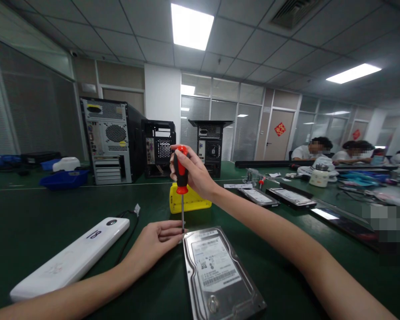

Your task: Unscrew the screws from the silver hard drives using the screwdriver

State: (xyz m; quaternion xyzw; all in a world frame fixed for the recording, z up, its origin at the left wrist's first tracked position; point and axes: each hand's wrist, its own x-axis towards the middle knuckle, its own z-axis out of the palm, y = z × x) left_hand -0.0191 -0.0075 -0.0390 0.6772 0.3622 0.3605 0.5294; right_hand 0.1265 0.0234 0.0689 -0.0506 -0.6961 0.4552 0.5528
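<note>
My right hand (192,171) is wrapped round the red and black handle of a screwdriver (182,178), which stands upright with its shaft pointing down. The tip is at the far left corner of a silver hard drive (216,262) with a white label, lying on the green table. My left hand (162,240) is beside that corner, fingers together around the lower end of the shaft; whether they pinch something small there is hidden. Behind the shaft stands a yellow holder (196,200).
A white power strip-like case (73,253) with a black cable lies left. Computer cases (111,142) stand at the back. More hard drives (291,197) and a dark phone-like panel (346,226) lie right. Blue tray (64,179) back left; people sit far right.
</note>
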